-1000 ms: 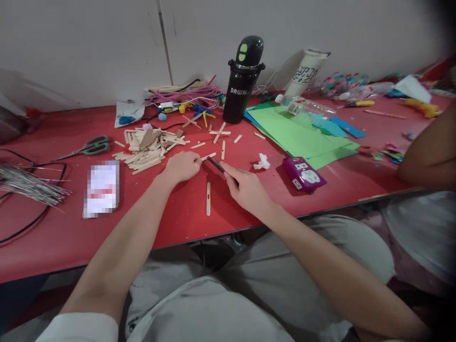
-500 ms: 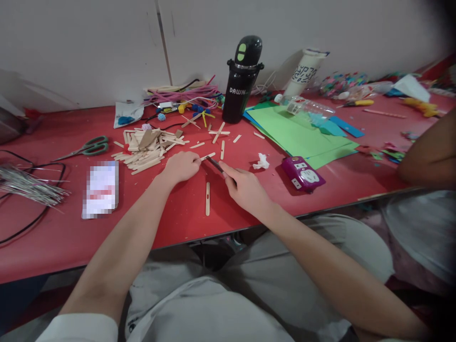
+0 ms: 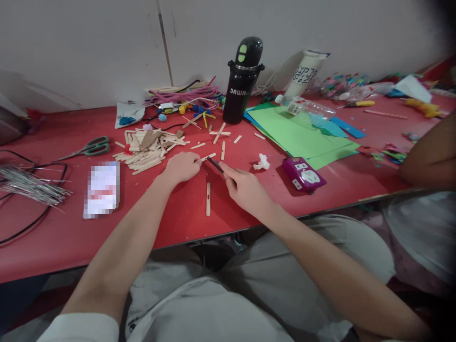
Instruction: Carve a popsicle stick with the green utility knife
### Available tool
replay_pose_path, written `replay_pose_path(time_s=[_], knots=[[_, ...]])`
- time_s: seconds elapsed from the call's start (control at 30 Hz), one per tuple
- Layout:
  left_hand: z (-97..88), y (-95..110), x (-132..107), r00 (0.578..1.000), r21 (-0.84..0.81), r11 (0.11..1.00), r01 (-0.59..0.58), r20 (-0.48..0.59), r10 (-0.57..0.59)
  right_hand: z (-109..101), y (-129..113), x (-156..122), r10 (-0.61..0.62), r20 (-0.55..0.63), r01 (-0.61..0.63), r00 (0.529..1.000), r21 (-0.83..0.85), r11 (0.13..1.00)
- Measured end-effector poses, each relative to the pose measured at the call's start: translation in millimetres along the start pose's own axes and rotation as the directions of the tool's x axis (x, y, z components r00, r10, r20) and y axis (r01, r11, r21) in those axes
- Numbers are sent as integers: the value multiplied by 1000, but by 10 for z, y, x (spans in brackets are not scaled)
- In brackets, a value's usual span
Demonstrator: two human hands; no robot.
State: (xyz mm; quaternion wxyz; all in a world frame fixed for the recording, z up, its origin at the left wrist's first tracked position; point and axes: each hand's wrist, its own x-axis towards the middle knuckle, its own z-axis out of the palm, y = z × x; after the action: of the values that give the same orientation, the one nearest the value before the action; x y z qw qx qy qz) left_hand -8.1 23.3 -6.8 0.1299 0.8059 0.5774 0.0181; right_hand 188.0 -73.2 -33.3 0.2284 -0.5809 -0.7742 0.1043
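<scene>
My left hand (image 3: 182, 167) rests on the red table (image 3: 57, 237), fingers curled, pinning one end of a wooden craft stick (image 3: 210, 156). My right hand (image 3: 245, 188) is closed round a thin dark knife-like tool (image 3: 215, 165) whose tip meets that stick beside my left fingertips. Another craft stick with a slot in it (image 3: 208, 199) lies flat between my hands, nearer the table's front edge. A heap of wooden sticks (image 3: 147, 147) lies just left of my left hand.
Green-handled scissors (image 3: 89, 147), a black flask (image 3: 242, 80), green and blue paper sheets (image 3: 302, 135), a purple socket block (image 3: 303, 174), a crumpled white scrap (image 3: 262, 162), a phone-like object (image 3: 101, 188) and wire bundle (image 3: 28, 185) lie about. Another person's arm (image 3: 429, 154) is at right.
</scene>
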Motion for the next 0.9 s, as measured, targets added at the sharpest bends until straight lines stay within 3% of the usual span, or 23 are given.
replay_pose_path(time_s=[0.43,0.67,0.9], knots=[[10,-19,6,1000,-2,1000,-7,0,7,6,-7,-11,22,15,-22,1000,-2,1000],[20,-22,11,1000,-4,1000,-8,-15,7,53,43,-25,-5,-74,9,997,50,999],[10,-12,8,1000,2,1000,-4,-2,4,70,74,-3,-18,-75,22,997,46,999]])
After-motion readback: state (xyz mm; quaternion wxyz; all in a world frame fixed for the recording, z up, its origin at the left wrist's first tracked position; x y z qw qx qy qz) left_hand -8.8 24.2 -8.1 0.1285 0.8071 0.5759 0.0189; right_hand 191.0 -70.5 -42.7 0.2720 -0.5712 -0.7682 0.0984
